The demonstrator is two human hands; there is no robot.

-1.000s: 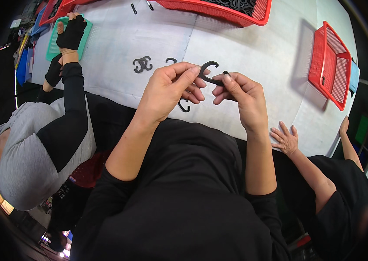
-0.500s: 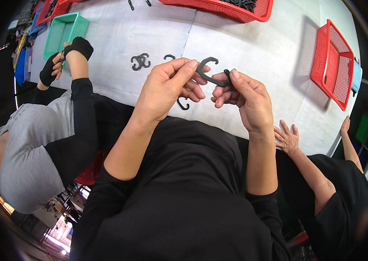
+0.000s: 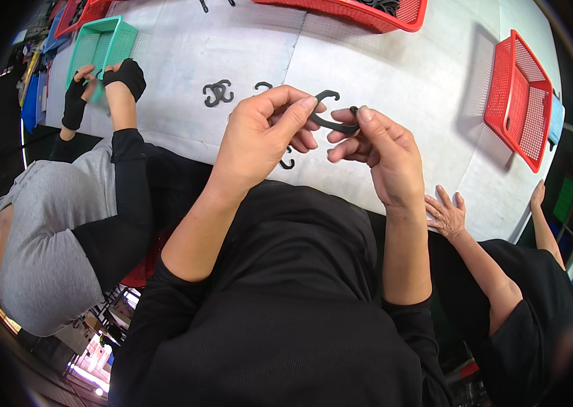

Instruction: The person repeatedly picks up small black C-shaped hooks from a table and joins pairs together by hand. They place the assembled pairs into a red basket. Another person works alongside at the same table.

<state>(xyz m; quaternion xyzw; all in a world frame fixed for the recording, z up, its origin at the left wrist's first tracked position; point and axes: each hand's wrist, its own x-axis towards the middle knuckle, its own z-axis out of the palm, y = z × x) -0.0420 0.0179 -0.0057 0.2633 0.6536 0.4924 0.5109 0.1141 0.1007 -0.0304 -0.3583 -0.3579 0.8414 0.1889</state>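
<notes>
Between my two hands, above the white table, is a black C-shaped hook (image 3: 336, 125) with a curled tip. My left hand (image 3: 269, 129) pinches its left side between thumb and fingers. At its right end, my right hand (image 3: 378, 139) grips it with thumb and forefinger, the other fingers curled below. Several similar black hooks (image 3: 218, 93) lie in a small cluster on the table, left of my left hand. One more hook (image 3: 263, 85) shows just beyond that hand, and another (image 3: 288, 161) lies under it, partly hidden.
A red basket (image 3: 395, 26) holding dark parts stands at the far side. Another red basket (image 3: 539, 129) is at the right. A green basket (image 3: 120, 41) stands far left, by a co-worker's black-gloved hands (image 3: 126, 73). A second co-worker's hand (image 3: 448, 216) rests at the table's near-right edge.
My left thumb and fingers have shifted slightly right along the hook, covering more of its left side. The left co-worker's hands have moved a little apart.
</notes>
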